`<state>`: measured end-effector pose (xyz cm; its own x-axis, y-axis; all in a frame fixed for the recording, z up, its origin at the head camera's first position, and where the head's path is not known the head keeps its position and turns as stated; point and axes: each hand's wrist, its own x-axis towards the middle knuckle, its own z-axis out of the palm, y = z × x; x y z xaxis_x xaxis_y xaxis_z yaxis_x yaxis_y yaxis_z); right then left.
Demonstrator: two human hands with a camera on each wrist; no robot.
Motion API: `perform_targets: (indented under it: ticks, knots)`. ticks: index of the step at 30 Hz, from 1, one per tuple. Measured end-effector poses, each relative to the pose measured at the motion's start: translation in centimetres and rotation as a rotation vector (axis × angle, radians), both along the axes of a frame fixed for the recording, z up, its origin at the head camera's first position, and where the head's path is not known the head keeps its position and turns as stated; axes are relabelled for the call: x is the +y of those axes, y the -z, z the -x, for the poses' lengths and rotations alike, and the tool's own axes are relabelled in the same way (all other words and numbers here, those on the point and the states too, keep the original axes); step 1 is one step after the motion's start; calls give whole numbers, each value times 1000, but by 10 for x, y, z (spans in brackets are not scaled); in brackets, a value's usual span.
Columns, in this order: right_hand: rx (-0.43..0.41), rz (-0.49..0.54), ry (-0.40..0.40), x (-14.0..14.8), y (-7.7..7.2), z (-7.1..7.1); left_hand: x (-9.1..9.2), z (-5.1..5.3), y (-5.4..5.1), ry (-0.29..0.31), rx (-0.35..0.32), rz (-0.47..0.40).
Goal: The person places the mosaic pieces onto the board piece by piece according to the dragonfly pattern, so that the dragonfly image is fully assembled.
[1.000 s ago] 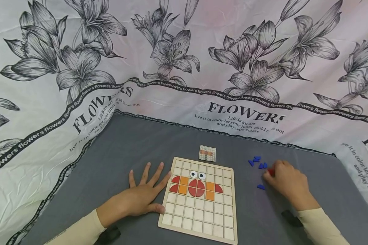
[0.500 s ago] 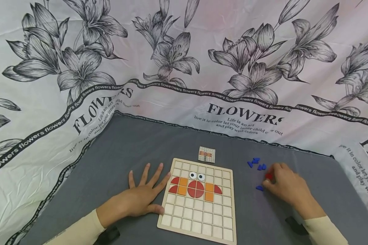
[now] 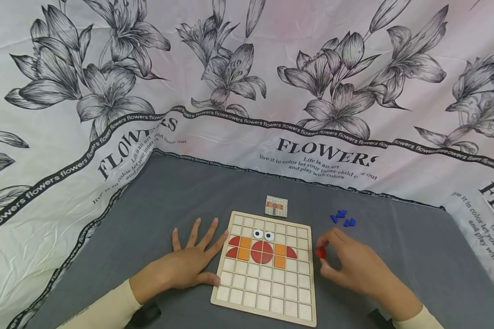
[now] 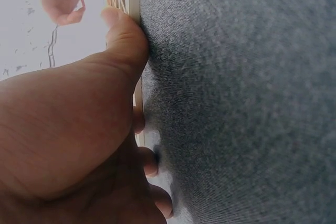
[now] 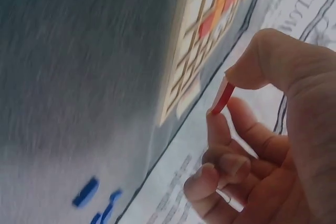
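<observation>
Between thumb and fingertips my right hand (image 3: 356,265) pinches a red piece (image 3: 321,252), just off the right edge of the wooden grid board (image 3: 263,315). The right wrist view shows the red piece (image 5: 223,96) held up on its edge. On the board lie a red circle (image 3: 262,252) of quarter pieces, orange squares (image 3: 279,262), more red quarters (image 3: 290,252) at both sides and two round eye pieces (image 3: 269,236). My left hand (image 3: 181,267) is spread flat on the cloth, its thumb and index finger touching the board's left edge.
Several blue pieces (image 3: 349,222) lie on the grey cloth (image 3: 189,183) to the right, beyond my right hand. Behind the board is a small pattern card (image 3: 276,206). A white flower-printed fabric (image 3: 230,141) stands along the back and sides.
My right hand has moved left with the red piece, from beside the blue pieces to near the board. One blue piece is now hidden from the head view. The left hand stays in place.
</observation>
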<state>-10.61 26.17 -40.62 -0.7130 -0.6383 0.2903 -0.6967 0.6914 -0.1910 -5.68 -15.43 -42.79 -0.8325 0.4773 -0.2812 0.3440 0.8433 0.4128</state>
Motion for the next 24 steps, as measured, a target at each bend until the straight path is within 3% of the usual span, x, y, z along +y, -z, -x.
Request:
perform_targets:
  ticks: [9, 24]
  knots:
    - [-112, -30, -160, -28, 8, -14, -4, 2, 12, 23, 23, -48]
    - [44, -57, -246, -49, 19, -12, 0, 1, 0, -6, -7, 4]
